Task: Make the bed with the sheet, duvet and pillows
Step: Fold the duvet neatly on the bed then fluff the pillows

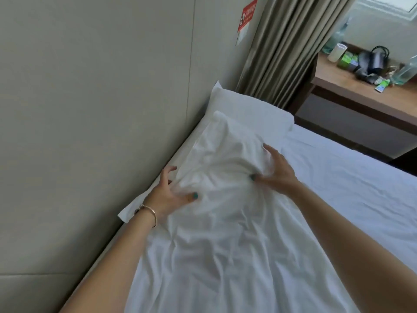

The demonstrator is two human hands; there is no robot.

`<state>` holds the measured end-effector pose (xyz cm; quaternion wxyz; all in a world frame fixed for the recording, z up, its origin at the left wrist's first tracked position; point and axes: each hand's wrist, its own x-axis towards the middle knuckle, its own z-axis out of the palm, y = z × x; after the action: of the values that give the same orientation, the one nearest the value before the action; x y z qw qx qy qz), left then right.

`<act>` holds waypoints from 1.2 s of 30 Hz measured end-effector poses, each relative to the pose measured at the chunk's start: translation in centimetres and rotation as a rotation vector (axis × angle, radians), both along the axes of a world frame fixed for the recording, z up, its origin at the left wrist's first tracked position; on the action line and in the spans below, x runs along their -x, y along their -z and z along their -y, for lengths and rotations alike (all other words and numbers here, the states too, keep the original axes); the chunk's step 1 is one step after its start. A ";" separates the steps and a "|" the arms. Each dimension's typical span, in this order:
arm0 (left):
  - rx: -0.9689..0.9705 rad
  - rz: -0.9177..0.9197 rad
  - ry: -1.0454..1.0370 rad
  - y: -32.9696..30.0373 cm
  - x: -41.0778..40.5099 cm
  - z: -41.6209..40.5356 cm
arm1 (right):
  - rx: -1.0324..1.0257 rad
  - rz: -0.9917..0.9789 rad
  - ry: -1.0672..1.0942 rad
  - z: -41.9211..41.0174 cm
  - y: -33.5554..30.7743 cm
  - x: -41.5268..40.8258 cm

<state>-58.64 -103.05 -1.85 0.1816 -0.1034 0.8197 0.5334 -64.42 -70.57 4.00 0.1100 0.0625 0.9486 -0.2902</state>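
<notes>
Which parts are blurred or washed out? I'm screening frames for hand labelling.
Head view: both hands, left hand and right hand, show motion blur at the fingers on the pillow; window is overexposed; wide-angle lens bends the wall.

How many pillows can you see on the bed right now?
2. The far pillow lies flat at the head of the bed by the curtain. The near pillow overlaps it, held between the left hand and right hand. Bedding may hide others.

Bed (352,177) with smooth white sheet (365,199) against padded wall, two white pillows (248,109) stacked at its head, wooden desk (343,86) beside it with bottles, black bag (374,59), small packets
</notes>
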 end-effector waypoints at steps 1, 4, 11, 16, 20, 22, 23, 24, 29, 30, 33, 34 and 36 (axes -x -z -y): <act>0.081 0.065 0.057 0.3 -1.3 1.2 | 0.177 0.003 -0.039 0.7 -0.9 0.3; 0.213 0.272 0.267 0.8 -6.1 3.4 | 0.191 -0.072 -0.063 3.0 -1.9 1.4; 0.160 0.390 0.279 -0.5 -16.2 6.7 | -0.236 -0.189 -0.087 6.6 -1.8 1.3; 0.047 0.101 0.141 -2.6 -17.9 9.4 | -0.366 -0.158 -0.241 7.3 -1.8 -0.4; 0.027 0.113 -0.015 -2.6 -20.4 12.5 | -0.222 -0.196 -0.087 7.9 -2.4 0.5; 0.071 0.230 -0.061 -2.7 -22.8 13.1 | -0.161 -0.122 -0.025 8.7 -2.2 0.6; 0.078 0.278 -0.084 -2.8 -24.4 13.1 | -0.134 -0.073 -0.013 9.2 -2.1 0.4; 0.080 0.293 -0.087 -2.7 -26.2 13.1 | -0.138 -0.041 -0.023 9.5 -2.0 -0.1; 0.171 0.111 -0.208 -2.6 -31.6 11.4 | -0.393 -0.130 -0.335 12.4 -0.4 -5.7; 0.127 0.072 -0.265 -2.5 -31.9 11.4 | -0.399 -0.151 -0.427 13.6 0.0 -7.6; 0.036 -0.068 -0.406 -2.4 -31.8 11.5 | -0.296 -0.088 -0.837 18.0 0.9 -14.0; 0.050 -0.094 -0.430 -2.2 -31.6 11.6 | -0.251 -0.045 -0.957 19.5 1.0 -15.8; 0.062 -0.111 -0.472 -1.8 -31.2 11.7 | -0.212 -0.012 -1.111 22.7 1.2 -18.0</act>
<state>-27.47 -114.80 -0.06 0.0036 -0.2680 0.7974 0.5406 -46.39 -93.28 2.77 0.2341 -0.4370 0.8636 -0.0920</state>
